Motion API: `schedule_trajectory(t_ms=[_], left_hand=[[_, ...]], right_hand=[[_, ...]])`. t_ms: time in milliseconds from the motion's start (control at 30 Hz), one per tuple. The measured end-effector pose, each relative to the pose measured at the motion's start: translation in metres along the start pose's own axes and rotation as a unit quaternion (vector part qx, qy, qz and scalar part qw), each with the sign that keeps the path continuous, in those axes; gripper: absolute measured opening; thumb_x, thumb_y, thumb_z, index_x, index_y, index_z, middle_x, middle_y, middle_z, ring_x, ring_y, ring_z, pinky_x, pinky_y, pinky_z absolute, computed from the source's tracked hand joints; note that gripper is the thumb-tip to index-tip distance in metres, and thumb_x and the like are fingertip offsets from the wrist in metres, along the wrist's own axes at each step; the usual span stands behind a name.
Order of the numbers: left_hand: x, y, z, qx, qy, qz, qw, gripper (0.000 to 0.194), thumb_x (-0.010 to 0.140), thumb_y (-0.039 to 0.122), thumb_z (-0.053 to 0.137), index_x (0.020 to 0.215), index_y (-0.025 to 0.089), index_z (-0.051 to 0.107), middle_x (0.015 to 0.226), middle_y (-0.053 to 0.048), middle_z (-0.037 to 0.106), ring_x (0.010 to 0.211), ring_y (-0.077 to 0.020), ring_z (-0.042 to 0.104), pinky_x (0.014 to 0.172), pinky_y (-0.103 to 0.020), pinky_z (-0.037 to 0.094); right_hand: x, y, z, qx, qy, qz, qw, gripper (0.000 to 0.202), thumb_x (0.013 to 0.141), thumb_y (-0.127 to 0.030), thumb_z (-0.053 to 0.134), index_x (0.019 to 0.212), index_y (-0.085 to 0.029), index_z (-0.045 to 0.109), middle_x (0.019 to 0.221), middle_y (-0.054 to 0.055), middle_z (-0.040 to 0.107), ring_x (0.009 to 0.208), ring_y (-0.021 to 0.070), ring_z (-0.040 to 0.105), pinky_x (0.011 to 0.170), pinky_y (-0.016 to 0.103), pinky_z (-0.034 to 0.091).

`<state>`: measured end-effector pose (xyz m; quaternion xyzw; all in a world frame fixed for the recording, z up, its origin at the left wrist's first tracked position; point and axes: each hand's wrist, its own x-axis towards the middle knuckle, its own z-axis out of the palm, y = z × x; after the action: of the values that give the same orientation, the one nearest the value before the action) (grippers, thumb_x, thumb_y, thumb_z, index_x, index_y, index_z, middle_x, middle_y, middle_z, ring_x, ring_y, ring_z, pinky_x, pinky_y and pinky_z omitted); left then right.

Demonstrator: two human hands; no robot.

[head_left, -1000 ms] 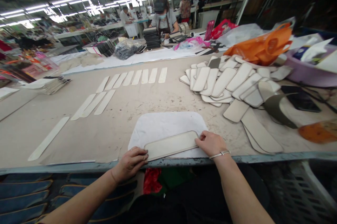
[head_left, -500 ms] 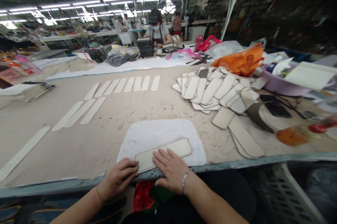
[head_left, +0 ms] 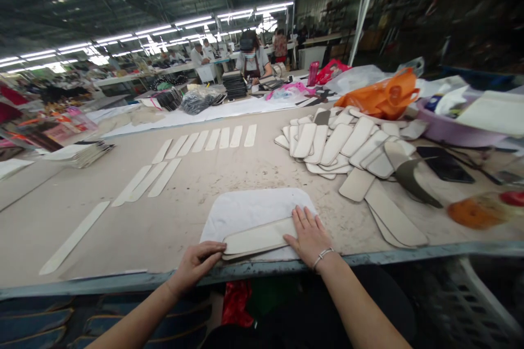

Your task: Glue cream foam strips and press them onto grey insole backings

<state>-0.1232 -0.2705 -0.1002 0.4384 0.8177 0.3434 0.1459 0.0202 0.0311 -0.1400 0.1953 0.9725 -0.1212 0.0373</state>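
Note:
A long cream panel with rounded ends [head_left: 257, 237] lies at a slant on a white cloth [head_left: 241, 206] by the table's front edge. My left hand [head_left: 196, 264] pinches the panel's left end between thumb and fingers. Spread flat, my right hand [head_left: 310, 234] presses on its right end and covers that end. Beyond the cloth to the right is a heap of similar edged panels [head_left: 335, 138]. Thin pale strips [head_left: 164, 177] lie in rows at the left and centre of the table.
On the right are an orange bag [head_left: 385, 95], a purple basin [head_left: 440, 125], a dark phone [head_left: 446, 164] and an orange bottle [head_left: 475, 213]. A stack of sheets [head_left: 82, 153] is at the left. Another person [head_left: 254, 59] sits across the table.
My right hand has slid along the panel from its middle to its right end, fingers still spread. My left hand stays at the left end. The view has shifted left and tilted up a little.

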Motion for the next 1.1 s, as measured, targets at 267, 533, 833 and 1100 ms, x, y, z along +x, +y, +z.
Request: schedule_trajectory(t_ms=[267,533,833,1100], left_hand=[[0.024,0.034,0.007,0.144,0.101,0.047,0.983,0.033,0.088,0.031,0.045,0.113,0.015,0.059,0.117,-0.012,0.059,0.110,-0.0222,0.053,0.094,-0.036,0.045],[0.040,0.047,0.057,0.315,-0.113,0.135,0.933,0.075,0.086,0.041,0.047,0.144,0.020,0.003,0.148,-0.012,0.010,0.136,-0.0323,0.008,0.107,-0.055,0.020],[0.050,-0.015,0.052,0.254,-0.023,0.196,0.947,0.069,0.087,0.033,0.042,0.143,0.032,0.001,0.142,-0.004,0.034,0.124,-0.0263,0.040,0.098,-0.044,0.043],[0.078,-0.031,0.037,0.270,-0.011,0.223,0.937,0.070,0.061,0.032,0.070,0.127,0.028,0.050,0.120,-0.009,0.058,0.103,-0.0309,0.059,0.083,-0.039,0.054]], right_hand=[[0.001,0.000,0.007,-0.002,0.014,0.005,1.000,0.077,0.082,-0.061,0.026,0.141,-0.013,0.015,0.150,0.004,0.012,0.138,0.0260,0.004,0.111,0.047,0.007],[-0.002,-0.001,-0.003,0.040,-0.006,-0.001,0.999,0.081,0.079,-0.064,0.029,0.141,-0.013,0.015,0.150,0.005,0.008,0.138,0.0273,0.002,0.111,0.049,0.006],[-0.007,0.007,-0.011,0.165,0.036,-0.004,0.986,0.081,0.076,-0.060,0.043,0.140,-0.014,0.023,0.149,0.009,0.019,0.137,0.0289,0.011,0.111,0.047,0.007],[-0.011,0.007,-0.027,0.334,0.139,0.025,0.932,0.072,0.065,-0.022,0.058,0.134,-0.017,0.037,0.120,0.011,0.054,0.103,0.0209,0.055,0.093,0.030,0.041]])
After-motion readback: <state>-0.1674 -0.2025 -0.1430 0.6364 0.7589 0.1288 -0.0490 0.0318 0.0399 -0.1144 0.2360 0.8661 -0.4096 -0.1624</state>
